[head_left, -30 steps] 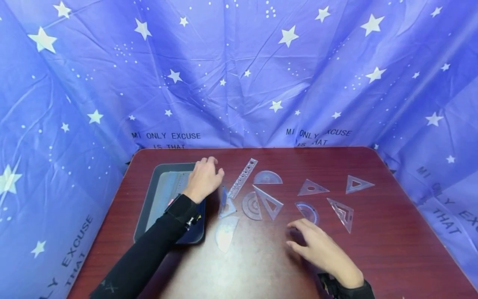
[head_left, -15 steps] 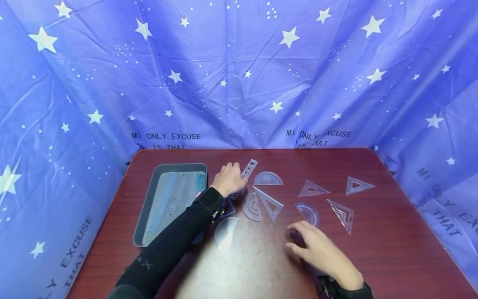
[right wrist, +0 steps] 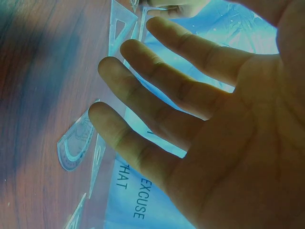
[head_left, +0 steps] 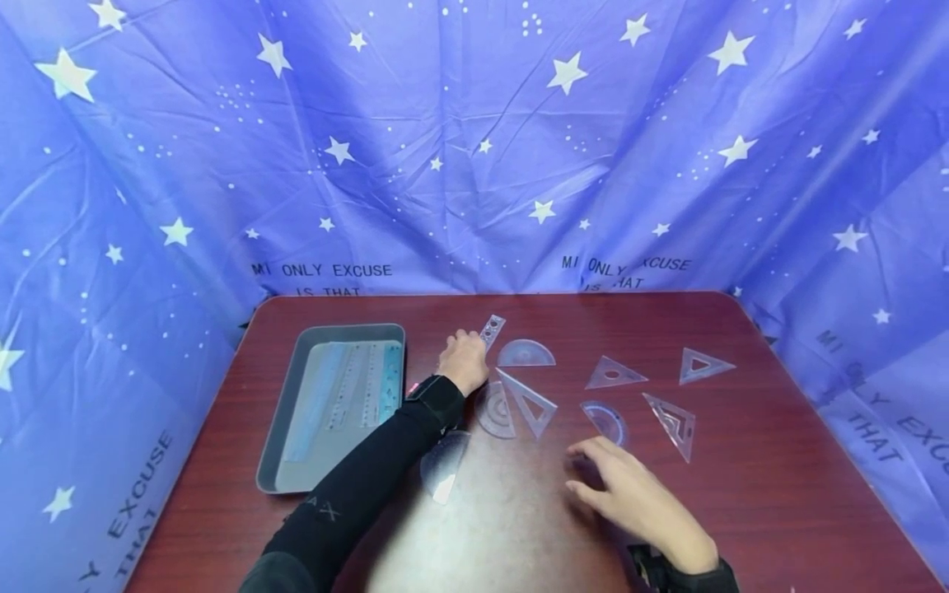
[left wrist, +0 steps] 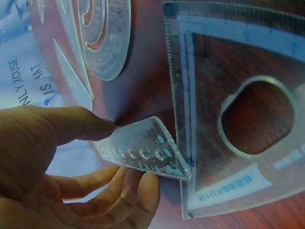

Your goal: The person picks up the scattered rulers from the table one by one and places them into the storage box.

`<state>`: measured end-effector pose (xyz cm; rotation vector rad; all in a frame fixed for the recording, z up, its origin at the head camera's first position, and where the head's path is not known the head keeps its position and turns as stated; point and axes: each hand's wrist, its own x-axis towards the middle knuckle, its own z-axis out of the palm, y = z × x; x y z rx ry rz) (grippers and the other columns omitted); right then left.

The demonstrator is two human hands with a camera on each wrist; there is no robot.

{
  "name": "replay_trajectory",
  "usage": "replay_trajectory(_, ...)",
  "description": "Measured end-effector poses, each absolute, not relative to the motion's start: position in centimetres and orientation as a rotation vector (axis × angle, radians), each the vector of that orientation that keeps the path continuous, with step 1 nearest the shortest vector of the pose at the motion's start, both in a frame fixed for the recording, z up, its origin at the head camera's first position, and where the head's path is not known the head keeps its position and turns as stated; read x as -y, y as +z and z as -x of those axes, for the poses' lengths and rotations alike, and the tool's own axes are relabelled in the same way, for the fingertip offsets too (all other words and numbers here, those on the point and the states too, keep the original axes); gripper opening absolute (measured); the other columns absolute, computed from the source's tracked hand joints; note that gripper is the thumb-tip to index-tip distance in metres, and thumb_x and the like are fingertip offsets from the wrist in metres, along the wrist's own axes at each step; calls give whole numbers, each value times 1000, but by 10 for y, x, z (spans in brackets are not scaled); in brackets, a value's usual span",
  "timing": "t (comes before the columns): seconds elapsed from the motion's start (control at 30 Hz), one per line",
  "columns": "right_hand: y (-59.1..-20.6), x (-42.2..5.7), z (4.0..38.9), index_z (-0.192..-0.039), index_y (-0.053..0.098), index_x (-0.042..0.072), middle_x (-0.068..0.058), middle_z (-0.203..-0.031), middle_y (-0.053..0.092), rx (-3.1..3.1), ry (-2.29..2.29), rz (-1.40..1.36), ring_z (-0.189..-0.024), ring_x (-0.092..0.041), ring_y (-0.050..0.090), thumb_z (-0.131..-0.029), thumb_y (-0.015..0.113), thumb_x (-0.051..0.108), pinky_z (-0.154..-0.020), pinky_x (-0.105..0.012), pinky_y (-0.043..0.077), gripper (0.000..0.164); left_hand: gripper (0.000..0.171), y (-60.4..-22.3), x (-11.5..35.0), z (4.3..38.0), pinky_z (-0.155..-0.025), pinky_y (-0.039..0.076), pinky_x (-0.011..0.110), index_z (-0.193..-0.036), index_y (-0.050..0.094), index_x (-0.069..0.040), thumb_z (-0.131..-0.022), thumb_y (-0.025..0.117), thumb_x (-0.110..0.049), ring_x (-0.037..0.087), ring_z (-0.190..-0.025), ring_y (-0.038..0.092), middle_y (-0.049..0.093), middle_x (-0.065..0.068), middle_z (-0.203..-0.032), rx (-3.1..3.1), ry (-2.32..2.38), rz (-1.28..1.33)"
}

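One clear ruler point(left wrist: 138, 138), right of the tray point(head_left: 315, 465), pinched by its edges in my left hand point(head_left: 463, 362), best raised level, I judge, to clear the set square point(left wrist: 205, 114); my right hand point(head_left: 636, 498), farther right, relaxed and empty.

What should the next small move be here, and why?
Probably the left hand should lift the ruler toward the tray: the hand already pinches it, and other rulers lie in that tray.
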<state>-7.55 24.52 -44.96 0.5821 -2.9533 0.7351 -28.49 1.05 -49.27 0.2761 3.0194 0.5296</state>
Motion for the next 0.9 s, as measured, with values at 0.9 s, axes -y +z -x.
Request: replay_trajectory(0.9,-451,-241,75,-119,74,12,2,-116,74,2957,767,-566,-108,-20,72,-89,87,21,-97,-44,61,34,37,-393,4,233,-83,59,45,-115,67,-1,-86,83,-17,28,-94,62,60,14,-105,-2950,936,-348)
